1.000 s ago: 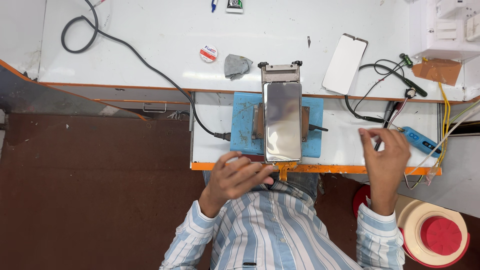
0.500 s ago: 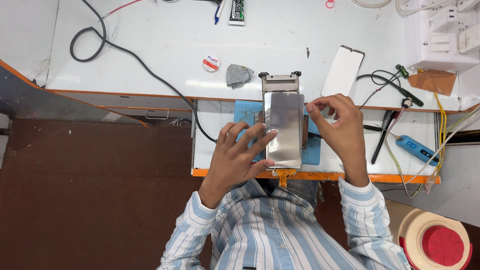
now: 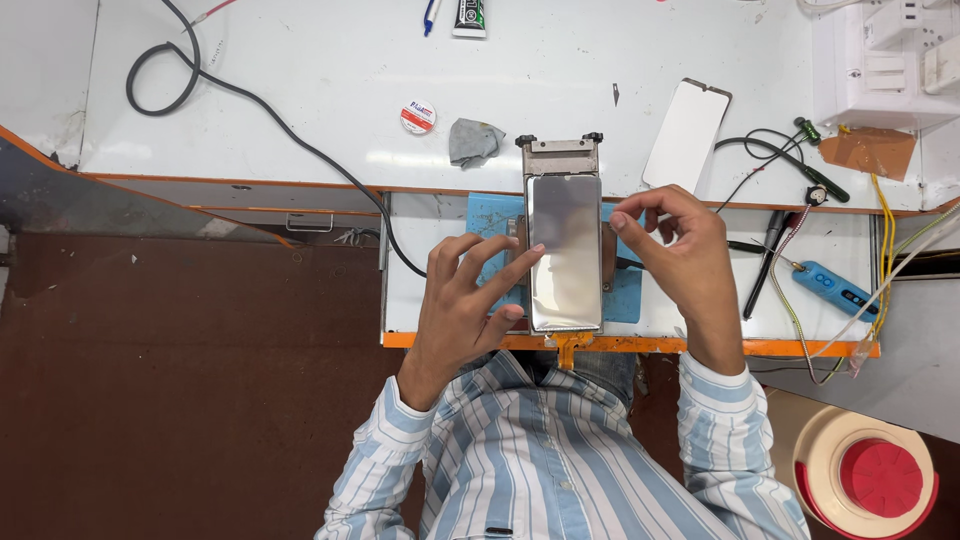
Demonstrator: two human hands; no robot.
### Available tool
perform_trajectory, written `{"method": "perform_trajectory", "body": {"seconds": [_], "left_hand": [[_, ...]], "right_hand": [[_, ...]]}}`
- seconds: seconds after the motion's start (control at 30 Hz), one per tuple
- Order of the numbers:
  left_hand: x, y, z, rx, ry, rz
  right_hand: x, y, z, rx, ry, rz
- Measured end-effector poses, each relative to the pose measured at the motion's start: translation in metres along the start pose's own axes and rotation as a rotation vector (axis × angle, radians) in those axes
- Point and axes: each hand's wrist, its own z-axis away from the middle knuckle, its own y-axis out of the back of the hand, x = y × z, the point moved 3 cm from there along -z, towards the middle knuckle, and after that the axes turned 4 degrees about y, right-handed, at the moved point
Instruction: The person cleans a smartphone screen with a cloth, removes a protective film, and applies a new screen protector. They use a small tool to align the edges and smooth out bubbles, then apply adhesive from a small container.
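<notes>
Left fingers (image 3: 500, 268) spread, tips touching the left edge of the panel (image 3: 565, 250); left hand (image 3: 465, 305) open, gripping nothing. Right fingers (image 3: 640, 215) curled loosely, index tip at the panel's upper right edge; right hand (image 3: 680, 260) not closed on anything visible. Panel flat and lengthwise in a metal jig (image 3: 560, 158), over a blue mat (image 3: 492, 215) on the lower shelf (image 3: 410, 300), between both hands. Just right of the right hand: black probe (image 3: 762, 270), blue tool (image 3: 830, 290). Farther up, on the white bench (image 3: 330, 80): white glass plate (image 3: 686, 135), grey cloth (image 3: 472, 142), round tin (image 3: 417, 116), black cable (image 3: 250, 100). At lower right, red-capped spool (image 3: 880, 478).
</notes>
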Motion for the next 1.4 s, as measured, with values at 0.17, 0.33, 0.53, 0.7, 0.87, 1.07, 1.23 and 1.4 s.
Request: {"method": "perform_trajectory", "body": {"seconds": [0.17,0.33,0.53,0.7,0.87,1.07,1.23,1.4], "left_hand": [[0.002,-0.007,-0.002,-0.029,-0.035,-0.084],[0.002,-0.011,-0.002,-0.045,-0.067,-0.100],[0.000,-0.007,-0.001,-0.006,-0.024,-0.020],[-0.002,-0.004,-0.001,-0.012,0.013,-0.003],[0.003,-0.010,-0.004,-0.041,-0.078,-0.089],[0.001,-0.014,-0.005,-0.049,-0.089,-0.084],[-0.001,-0.019,-0.003,-0.047,-0.088,-0.083],[-0.001,-0.019,-0.002,-0.034,-0.098,-0.092]], "right_hand": [[0.000,-0.007,-0.004,0.029,0.110,0.302],[0.008,-0.011,-0.006,0.007,-0.001,0.256],[0.003,-0.007,0.007,0.024,-0.012,-0.043],[-0.003,-0.003,0.010,0.087,0.075,0.117],[-0.001,-0.007,0.003,0.066,0.081,0.281],[0.010,-0.007,0.003,0.049,-0.003,0.221],[0.021,-0.008,0.001,-0.012,-0.027,0.014],[0.025,-0.008,0.000,-0.021,-0.190,-0.120]]}}
